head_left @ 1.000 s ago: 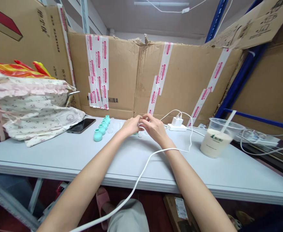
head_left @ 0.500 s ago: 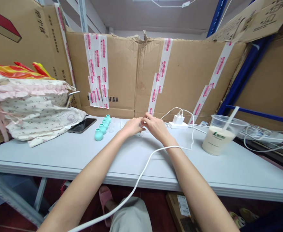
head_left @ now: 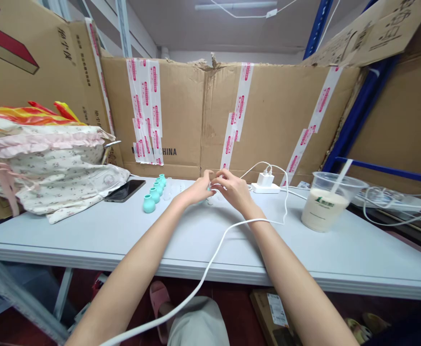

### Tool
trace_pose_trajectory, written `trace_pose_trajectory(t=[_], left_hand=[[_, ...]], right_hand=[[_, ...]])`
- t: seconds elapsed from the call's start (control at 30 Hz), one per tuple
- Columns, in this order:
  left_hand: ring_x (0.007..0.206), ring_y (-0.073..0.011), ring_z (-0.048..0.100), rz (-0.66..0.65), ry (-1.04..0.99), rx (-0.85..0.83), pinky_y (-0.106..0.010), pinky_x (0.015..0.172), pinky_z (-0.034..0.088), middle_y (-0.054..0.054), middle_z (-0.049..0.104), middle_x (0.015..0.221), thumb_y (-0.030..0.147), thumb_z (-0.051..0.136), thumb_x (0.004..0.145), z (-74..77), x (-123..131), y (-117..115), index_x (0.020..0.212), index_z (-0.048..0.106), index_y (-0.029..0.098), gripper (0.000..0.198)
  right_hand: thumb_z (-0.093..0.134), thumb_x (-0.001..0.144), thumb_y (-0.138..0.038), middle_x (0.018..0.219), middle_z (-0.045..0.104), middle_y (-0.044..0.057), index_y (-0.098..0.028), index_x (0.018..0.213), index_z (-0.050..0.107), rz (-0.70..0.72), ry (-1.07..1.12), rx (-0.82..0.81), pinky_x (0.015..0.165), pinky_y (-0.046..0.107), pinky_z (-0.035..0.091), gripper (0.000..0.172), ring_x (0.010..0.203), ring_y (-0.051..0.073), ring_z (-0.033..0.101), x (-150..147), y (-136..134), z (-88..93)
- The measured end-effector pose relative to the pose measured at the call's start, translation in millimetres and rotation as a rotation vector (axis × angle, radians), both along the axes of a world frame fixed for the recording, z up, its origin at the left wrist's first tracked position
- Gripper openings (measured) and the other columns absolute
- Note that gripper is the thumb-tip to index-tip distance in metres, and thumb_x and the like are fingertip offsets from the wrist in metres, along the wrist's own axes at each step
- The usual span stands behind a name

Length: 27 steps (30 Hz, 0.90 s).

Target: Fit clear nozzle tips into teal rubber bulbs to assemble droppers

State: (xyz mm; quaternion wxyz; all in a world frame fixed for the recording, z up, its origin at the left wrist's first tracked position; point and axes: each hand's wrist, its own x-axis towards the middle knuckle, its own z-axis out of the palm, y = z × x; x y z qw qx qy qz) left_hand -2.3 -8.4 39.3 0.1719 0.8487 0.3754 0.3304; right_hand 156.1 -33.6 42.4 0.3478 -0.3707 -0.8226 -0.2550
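My left hand (head_left: 197,189) and my right hand (head_left: 232,190) meet over the middle of the table, fingertips bent together. A sliver of a teal rubber bulb (head_left: 209,189) shows at my left fingertips. What my right fingers pinch is mostly hidden behind them. Just below the fingertips is a small clear piece (head_left: 210,202); whether it is held or lies on the table I cannot tell. Left of my hands stands a row of several teal rubber bulbs (head_left: 149,204) with narrow necks. Small clear cups (head_left: 167,193) stand beside the row.
A phone (head_left: 126,190) and floral cloth bag (head_left: 62,178) lie at left. A white cable (head_left: 210,262) passes over my right wrist. White charger (head_left: 266,180) stands on a power block behind. A drink cup with straw (head_left: 325,206) stands right. Cardboard (head_left: 185,115) walls the back.
My hands stay together at nearly the same spot, with the fingers slightly shifted and the left index finger raised. The camera view has tilted up a little.
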Motion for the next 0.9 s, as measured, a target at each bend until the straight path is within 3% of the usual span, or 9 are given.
trace_pose_trajectory(t=[0.2,0.6,0.9], left_hand=[[0.085,-0.0211,0.057,-0.06,-0.007,0.011,-0.033,0.075,0.045,-0.009,0.057,0.092,0.019,0.051,0.069,-0.2,4,-8,0.12,0.028,0.015,0.056],[0.092,-0.0195,0.057,-0.043,0.045,0.222,-0.032,0.082,0.042,-0.009,0.058,0.097,0.017,0.042,0.077,4.9,5,-10,0.125,0.026,0.017,0.051],[0.092,-0.0207,0.058,0.029,0.096,0.32,-0.033,0.079,0.044,-0.01,0.058,0.099,0.017,0.04,0.081,10.7,2,-16,0.126,0.027,0.018,0.047]], right_hand=[[0.044,0.086,-0.02,0.093,0.053,0.003,-0.022,0.085,0.059,-0.079,-0.057,-0.033,0.05,0.022,0.025,0.015,0.068,0.011,0.051,1,1,-1.0],[0.035,0.091,-0.024,0.094,0.051,0.006,-0.019,0.093,0.053,-0.101,0.037,-0.096,0.052,0.023,0.03,0.019,0.067,0.013,0.052,5,6,1.3],[0.045,0.087,-0.031,0.091,0.055,0.003,-0.021,0.091,0.057,-0.092,0.089,0.065,0.053,0.021,0.032,0.016,0.063,0.01,0.052,7,4,-1.8]])
